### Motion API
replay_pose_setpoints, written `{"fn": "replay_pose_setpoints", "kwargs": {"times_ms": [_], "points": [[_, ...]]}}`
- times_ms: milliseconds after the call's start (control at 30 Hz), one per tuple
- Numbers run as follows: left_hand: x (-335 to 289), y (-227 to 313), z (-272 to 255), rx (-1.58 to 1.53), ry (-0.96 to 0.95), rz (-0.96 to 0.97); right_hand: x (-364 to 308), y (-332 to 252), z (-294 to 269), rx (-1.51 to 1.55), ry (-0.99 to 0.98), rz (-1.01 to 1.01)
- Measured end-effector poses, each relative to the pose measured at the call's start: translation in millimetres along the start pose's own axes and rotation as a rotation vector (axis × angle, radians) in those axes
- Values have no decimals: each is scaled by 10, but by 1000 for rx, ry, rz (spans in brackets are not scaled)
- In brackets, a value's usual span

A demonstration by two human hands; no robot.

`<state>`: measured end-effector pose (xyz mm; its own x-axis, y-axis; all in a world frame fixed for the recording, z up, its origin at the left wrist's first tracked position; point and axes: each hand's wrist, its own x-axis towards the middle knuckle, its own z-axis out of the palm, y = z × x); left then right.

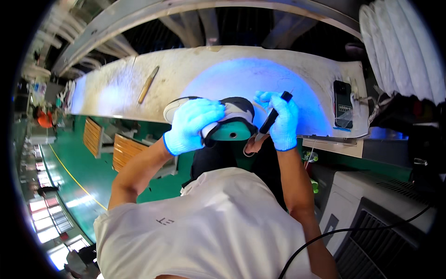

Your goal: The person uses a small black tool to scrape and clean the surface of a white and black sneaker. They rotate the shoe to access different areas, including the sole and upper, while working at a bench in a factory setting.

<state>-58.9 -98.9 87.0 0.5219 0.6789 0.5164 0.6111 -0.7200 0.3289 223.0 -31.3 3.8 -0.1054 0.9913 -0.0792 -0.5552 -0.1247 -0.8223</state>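
My left hand [197,122], in a white knitted glove tinted blue by the light, is closed on a shoe [239,106] with black and pale parts. A teal shoe last [228,132] with a round hole fills the shoe's opening and faces me. Its pale sole edge [174,109] sticks out to the left of my glove. My gloved right hand [282,122] is wrapped round a slim black tool [273,115], held slanted just right of the shoe, its paler lower end pointing down toward the shoe. The tool's exact kind does not show.
The worn pale bench [167,69] carries a wooden-handled tool [148,85] at left and a dark phone [343,104] at right. Blue light covers its middle. White ribbed hoses [402,46] hang at upper right; a grey machine [371,209] with a black cable [353,229] stands lower right.
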Motion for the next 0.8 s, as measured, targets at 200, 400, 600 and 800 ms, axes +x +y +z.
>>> {"fn": "replay_pose_setpoints", "kwargs": {"times_ms": [200, 400, 600, 800], "points": [[38, 16, 42, 38, -27, 62, 242, -89, 229, -99, -94, -29], [1, -14, 42, 57, -68, 72, 363, 94, 295, -98, -142, 54], [-85, -87, 175, 63, -49, 118, 570, -23, 466, -574, -401, 92], [-3, -175, 143, 26, -31, 87, 783, -2, 556, -558, -542, 260]]}}
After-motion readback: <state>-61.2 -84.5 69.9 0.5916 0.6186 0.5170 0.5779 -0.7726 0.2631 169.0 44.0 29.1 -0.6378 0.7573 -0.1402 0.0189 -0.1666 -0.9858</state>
